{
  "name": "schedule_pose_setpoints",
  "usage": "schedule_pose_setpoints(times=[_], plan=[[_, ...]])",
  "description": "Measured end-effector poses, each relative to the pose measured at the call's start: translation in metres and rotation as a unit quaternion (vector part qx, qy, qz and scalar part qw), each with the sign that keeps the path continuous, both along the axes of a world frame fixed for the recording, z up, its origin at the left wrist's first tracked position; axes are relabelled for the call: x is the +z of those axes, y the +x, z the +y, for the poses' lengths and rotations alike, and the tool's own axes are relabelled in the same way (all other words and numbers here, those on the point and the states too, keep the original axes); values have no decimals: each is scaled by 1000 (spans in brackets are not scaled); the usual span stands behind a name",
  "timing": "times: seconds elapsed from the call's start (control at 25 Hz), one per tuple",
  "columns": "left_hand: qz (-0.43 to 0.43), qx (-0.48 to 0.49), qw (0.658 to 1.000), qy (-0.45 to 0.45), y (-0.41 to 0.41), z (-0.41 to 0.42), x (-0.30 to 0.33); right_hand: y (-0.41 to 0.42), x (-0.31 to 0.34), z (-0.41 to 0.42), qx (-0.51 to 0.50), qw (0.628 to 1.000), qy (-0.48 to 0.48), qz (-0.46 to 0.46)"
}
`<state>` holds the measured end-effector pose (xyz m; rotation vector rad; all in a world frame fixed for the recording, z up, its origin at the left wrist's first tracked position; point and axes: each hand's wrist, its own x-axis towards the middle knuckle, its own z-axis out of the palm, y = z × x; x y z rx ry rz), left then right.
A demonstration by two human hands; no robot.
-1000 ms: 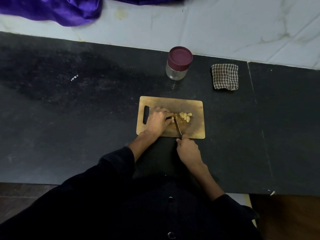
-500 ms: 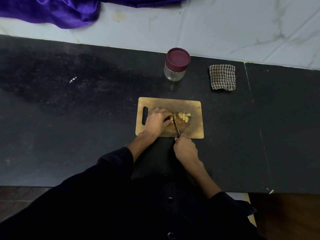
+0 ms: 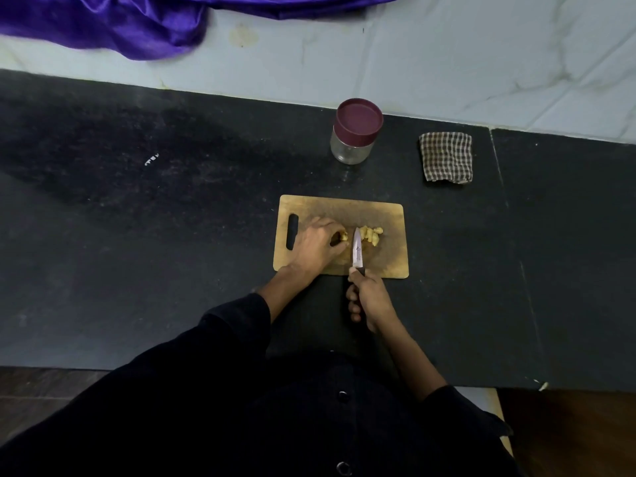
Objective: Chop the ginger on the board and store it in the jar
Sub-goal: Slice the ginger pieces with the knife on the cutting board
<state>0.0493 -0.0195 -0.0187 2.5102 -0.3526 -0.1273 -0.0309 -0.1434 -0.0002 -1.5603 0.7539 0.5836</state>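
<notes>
Left hand (image 3: 318,244) sits curled on the board (image 3: 340,210), its fingertips pinching a small piece of ginger (image 3: 343,236) against the wood. Right hand (image 3: 368,297) is wrapped round the dark handle of a knife (image 3: 357,251), near the board's front edge, partly over the counter (image 3: 172,253). The blade lies tilted so its flat side shows, tip pointing away from the person, between the held piece and the chopped ginger (image 3: 371,234). That pale yellow heap lies just right of the blade, near the middle of the board. Whether the edge touches the wood cannot be told.

The board is wooden, with a slot handle at its left end, and rests flat on the dark counter. Behind it, well apart, stands the jar (image 3: 354,132), clear glass with its maroon lid on. To the right of the jar lies a folded checked cloth (image 3: 446,156). A pale marbled surface (image 3: 447,63) runs behind the counter, and purple fabric (image 3: 120,25) lies over its upper left part. Dark sleeves (image 3: 220,342) cover both arms to above the wrists.
</notes>
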Motion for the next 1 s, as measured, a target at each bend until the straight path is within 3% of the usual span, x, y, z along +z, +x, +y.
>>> schedule_pose_setpoints(times=[0.32,0.6,1.0], plan=[[7,-3,1000,8,0,-1,0,-6,4,-16,108,985,-137,-22],[27,0,1000,2,1,-1,0,6,7,-11,248,912,-313,-96],[16,11,1000,10,1,-5,-4,12,11,5,282,869,-397,-92]])
